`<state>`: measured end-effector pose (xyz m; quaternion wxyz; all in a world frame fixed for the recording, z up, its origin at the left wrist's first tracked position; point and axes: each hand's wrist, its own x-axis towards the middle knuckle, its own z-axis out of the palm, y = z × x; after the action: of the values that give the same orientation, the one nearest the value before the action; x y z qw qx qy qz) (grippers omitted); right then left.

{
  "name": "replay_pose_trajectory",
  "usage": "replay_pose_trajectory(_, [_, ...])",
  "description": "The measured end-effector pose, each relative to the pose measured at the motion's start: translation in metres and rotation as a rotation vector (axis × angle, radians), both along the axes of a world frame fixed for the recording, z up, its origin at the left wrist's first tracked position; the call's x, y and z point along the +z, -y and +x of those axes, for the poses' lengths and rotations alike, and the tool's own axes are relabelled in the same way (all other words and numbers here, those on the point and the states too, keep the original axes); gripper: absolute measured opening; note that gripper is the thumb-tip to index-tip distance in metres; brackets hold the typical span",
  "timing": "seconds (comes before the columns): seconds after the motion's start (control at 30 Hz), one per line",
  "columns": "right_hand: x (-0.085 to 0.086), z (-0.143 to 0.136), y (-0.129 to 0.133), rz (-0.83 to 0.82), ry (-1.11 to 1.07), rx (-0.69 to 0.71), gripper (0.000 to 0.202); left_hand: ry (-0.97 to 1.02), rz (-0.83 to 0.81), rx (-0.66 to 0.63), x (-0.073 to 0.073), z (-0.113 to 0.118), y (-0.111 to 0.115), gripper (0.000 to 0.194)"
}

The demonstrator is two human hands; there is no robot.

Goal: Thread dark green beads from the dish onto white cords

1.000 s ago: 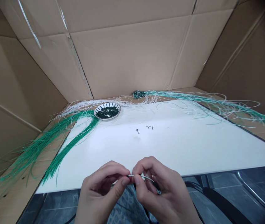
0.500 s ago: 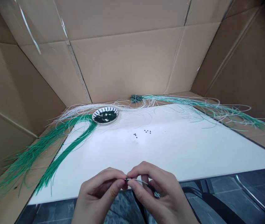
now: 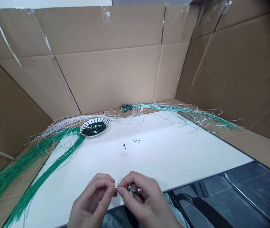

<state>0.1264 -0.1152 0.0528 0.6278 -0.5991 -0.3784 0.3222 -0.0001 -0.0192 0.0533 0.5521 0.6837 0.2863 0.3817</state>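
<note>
Left hand and right hand meeting fingertip to fingertip, both pinched on a thin pale wire strand over the white board's near edge, patterned dish of dark green beads behind, loose dark beads between.

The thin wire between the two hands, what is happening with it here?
A person pinches a thin pale wire between both hands at the near edge of the white board. The left hand grips one end, and the right hand holds the part with small dark beads on it. A small patterned dish of dark green beads and bundles of green strands lie farther back.
</note>
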Motion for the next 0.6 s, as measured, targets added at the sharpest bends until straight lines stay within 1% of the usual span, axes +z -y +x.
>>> replay_pose_trajectory(0.07, [-0.007,0.010,0.002,0.028,-0.023,-0.071,0.017,-0.183,0.179,-0.091,-0.001,0.013,-0.020,0.030])
replay_pose_trajectory(0.1, [-0.011,0.016,0.002,0.038,-0.040,-0.107,0.019,-0.316,0.316,-0.162,-0.003,0.023,-0.033,0.031])
replay_pose_trajectory(0.17, [-0.018,0.025,0.002,0.041,-0.070,-0.157,0.023,-0.390,0.426,-0.193,-0.010,0.047,-0.062,0.021])
replay_pose_trajectory(0.23, [-0.023,0.032,0.001,0.036,-0.075,-0.185,0.026,-0.439,0.525,-0.220,-0.022,0.074,-0.089,0.019])
replay_pose_trajectory(0.33, [-0.026,0.037,0.000,0.035,-0.080,-0.199,0.029,-0.503,0.642,-0.300,-0.039,0.106,-0.118,0.016])
replay_pose_trajectory(0.43, [-0.028,0.039,0.000,0.030,-0.085,-0.192,0.029,-0.546,0.703,-0.375,-0.047,0.120,-0.131,0.014])
replay_pose_trajectory(0.6, [-0.033,0.042,0.002,0.033,-0.096,-0.186,0.028,-0.576,0.719,-0.414,-0.045,0.122,-0.134,0.015])
